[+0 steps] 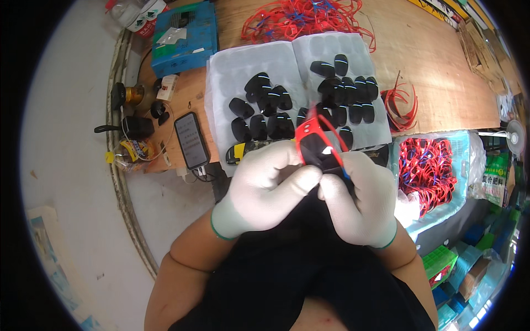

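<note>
Both my hands wear white gloves with green cuffs and meet in front of my chest. Between them is a pair of red sunglasses (310, 128) with a dark lens in the frame. My left hand (265, 185) pinches its left side, thumb low on the dark lens. My right hand (359, 198) grips the other side, with its thumb close to the left thumb. The fingers hide much of the sunglasses. Just beyond, many loose dark lenses (268, 100) lie on white padded sheets (226, 69). A yellow and black tool (238, 151) lies partly behind my left hand.
Red frames are heaped at the table's far side (303, 19) and fill a light-blue basket (425, 171) at right. Red temple pieces (401, 107) lie by the sheets. On the left are a phone (192, 140) with a cable and a blue box (185, 38).
</note>
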`<state>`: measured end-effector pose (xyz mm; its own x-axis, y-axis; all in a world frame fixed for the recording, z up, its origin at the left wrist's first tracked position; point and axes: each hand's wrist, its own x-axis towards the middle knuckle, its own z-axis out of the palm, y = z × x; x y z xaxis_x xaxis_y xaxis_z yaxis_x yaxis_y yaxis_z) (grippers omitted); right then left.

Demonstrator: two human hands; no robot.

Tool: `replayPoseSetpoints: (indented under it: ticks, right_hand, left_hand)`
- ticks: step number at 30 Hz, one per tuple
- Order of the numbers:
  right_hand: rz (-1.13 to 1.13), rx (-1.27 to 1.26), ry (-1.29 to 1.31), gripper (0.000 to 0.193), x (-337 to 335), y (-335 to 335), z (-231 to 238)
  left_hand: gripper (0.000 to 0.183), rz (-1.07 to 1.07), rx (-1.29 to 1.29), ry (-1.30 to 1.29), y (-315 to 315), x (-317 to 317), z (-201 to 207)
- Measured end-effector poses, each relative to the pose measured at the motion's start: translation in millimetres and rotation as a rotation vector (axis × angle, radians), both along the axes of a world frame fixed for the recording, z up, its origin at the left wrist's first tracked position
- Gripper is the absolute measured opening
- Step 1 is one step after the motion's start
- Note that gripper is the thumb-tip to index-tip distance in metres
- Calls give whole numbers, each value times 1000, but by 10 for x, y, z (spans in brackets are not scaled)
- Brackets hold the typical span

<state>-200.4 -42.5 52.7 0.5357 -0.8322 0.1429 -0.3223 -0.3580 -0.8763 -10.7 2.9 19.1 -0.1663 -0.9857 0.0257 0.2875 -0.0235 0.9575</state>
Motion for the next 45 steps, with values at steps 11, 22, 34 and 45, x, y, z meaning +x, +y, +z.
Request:
replayPoseSetpoints:
  ticks: [11, 22, 34, 45]
  right_hand:
    - [527, 184, -129, 18, -354, -238, -174]
    - [388, 68, -94, 32, -780, -361, -523]
    - [-229, -195, 749, 37, -2196, -1811, -1887]
    - [-511, 32, 820, 29, -1899, -1747, -1907]
  left_hand:
    - [40, 53, -125, -111, -16, 61, -139]
    - [37, -9, 35, -258, -393, -248, -177]
    - [20, -17, 130, -287, -670, -389, -295]
    - [19, 15, 149, -233, -775, -382, -391]
